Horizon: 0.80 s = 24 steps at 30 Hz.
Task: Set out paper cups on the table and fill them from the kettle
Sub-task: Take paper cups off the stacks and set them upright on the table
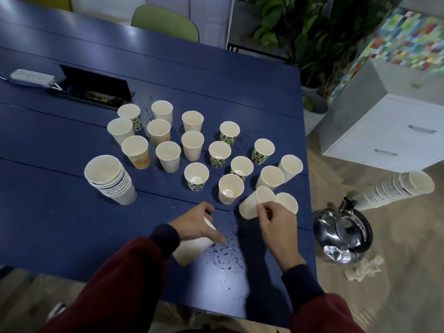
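Several paper cups [192,144] stand upright in loose rows on the blue table [60,212]. My left hand [199,224] grips a stack of white cups [189,248] held on its side near the table's front edge. My right hand [274,219] pinches the rim of a single white cup [254,203], tilted, next to another upright cup [287,202]. A second stack of cups [110,181] stands at the left. The shiny metal kettle [342,234] sits on the floor to the right of the table.
Water drops [223,255] lie on the table near my hands. Another stack of cups [396,191] lies on the floor beside the kettle, with crumpled paper [362,269]. An open cable box [96,88] and power strip [31,76] are at the far left. A white cabinet [384,131] stands at right.
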### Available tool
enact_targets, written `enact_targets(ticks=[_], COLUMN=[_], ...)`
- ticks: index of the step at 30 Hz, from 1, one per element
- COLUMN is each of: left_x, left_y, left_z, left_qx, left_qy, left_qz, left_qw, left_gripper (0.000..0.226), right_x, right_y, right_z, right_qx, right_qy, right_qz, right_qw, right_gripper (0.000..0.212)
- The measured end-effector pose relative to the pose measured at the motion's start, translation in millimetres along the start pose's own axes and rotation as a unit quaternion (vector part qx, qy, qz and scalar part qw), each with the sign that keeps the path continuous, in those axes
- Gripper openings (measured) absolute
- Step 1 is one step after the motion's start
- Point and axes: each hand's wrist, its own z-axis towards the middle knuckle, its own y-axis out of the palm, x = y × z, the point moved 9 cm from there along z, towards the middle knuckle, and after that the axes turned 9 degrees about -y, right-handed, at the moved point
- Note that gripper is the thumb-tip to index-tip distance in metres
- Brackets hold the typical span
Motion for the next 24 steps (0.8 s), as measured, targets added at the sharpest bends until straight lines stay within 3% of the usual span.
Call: enact_targets(ticks=[6,10,13,16,19,22,24], left_x=[-5.1,-3.6,-2.9,1.3,9.7,8.1,3.3], left_y=[-7.3,-20.2,-23.0,-24.3,-23.3,-24.5,-21.8], left_z=[1.8,-2.5,-2.4,-3.4,-10.2,-16.1,-17.5], left_qx=[0.026,0.08,0.092,0.097,0.073,0.039,0.002], left_qy=[-0.006,0.0,0.006,0.014,0.025,0.035,0.041], left_qz=[-0.023,-0.088,-0.142,-0.182,-0.227,-0.26,-0.223], left_qw=[0.999,0.993,0.986,0.978,0.971,0.964,0.974], left_gripper=[0.082,0.068,0.08,0.086,0.077,0.071,0.072], right_x=[8.8,-5.8,-37.4,-71.4,-77.2,-69.6,-65.3], right_y=[25.6,20.3,17.4,40.3,61.0,64.7,63.7], right_z=[3.2,1.4,-2.9,-14.7,-23.4,-21.0,-16.4], right_qx=[-0.067,-0.026,-0.007,-0.105,-0.156,-0.133,-0.112], right_qy=[-0.019,-0.059,-0.128,-0.166,-0.122,-0.076,-0.056], right_qz=[-0.08,-0.077,-0.013,0.108,0.191,0.248,0.27], right_qw=[0.994,0.995,0.992,0.974,0.961,0.957,0.955], right_gripper=[0.019,0.021,0.019,0.022,0.02,0.025,0.025])
